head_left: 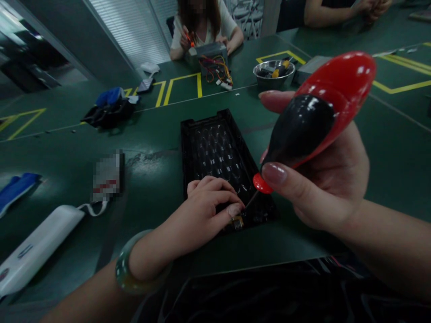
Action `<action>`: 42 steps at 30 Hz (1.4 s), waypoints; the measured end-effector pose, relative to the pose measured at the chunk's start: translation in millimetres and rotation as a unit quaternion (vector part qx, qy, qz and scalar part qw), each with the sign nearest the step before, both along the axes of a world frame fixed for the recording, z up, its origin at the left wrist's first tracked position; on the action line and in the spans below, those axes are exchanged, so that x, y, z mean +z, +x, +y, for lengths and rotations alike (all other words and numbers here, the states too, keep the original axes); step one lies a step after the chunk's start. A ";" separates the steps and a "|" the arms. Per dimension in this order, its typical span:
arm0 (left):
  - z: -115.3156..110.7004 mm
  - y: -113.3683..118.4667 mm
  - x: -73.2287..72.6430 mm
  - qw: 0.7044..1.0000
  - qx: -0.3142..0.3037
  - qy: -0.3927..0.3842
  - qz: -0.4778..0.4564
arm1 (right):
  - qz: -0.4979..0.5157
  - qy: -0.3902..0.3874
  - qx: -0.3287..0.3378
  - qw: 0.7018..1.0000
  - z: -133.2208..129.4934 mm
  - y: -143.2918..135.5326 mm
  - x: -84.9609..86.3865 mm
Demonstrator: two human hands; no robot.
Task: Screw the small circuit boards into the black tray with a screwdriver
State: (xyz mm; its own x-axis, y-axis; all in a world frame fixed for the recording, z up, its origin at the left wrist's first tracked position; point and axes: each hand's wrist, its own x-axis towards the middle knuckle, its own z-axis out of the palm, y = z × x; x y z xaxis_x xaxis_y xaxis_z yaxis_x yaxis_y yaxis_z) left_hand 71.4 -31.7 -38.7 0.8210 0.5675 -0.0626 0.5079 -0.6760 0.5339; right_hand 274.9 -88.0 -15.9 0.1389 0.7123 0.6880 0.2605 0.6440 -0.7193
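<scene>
A screwdriver (310, 121) with a fat red and black handle is gripped in my right hand (340, 179), thumb near its red collar. Its thin shaft slants down to the near end of a black rectangular panel (218, 152) with a wavy patterned face, lying on the table. My left hand (212, 204) rests over the panel's near left part, fingers bent, thumb and index fingertip together beside the screwdriver tip. Just below those fingertips sits a small gold-coloured part (237, 222). Whether the left fingers pinch anything small is hidden. A green bangle (126, 264) circles my left wrist.
On the left lie a white device (43, 246) with a strap, a blue item (18, 190) and a black-and-blue bundle (111, 105). Across the green table, a person (205, 27) handles a grey box with wires (215, 60). A metal bowl (274, 74) holds tools. Another person's hands (372, 9) show top right.
</scene>
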 end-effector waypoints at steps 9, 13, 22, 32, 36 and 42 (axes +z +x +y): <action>-2.0 -3.6 2.5 0.999 -0.011 -0.014 -0.029 | 0.001 -0.017 0.028 0.999 -0.6 1.3 -0.2; -3.3 -2.8 7.0 0.999 -0.008 -0.025 -0.030 | 0.013 -0.042 0.008 0.999 -4.9 -0.3 -0.2; -4.0 -4.6 10.6 0.999 -0.004 -0.022 -0.039 | 0.069 -0.068 -0.025 0.995 -8.5 -3.7 -3.1; -2.1 -5.7 5.0 0.998 -0.004 -0.029 -0.057 | 0.072 -0.088 -0.052 0.992 -5.8 -6.1 -6.5; -3.5 -4.0 6.5 0.999 -0.002 -0.024 -0.045 | 0.065 -0.078 -0.050 0.994 -5.7 -5.9 -2.8; -3.9 -4.0 8.3 0.999 -0.001 -0.021 -0.039 | 0.059 -0.075 -0.038 0.995 -5.1 -2.4 1.2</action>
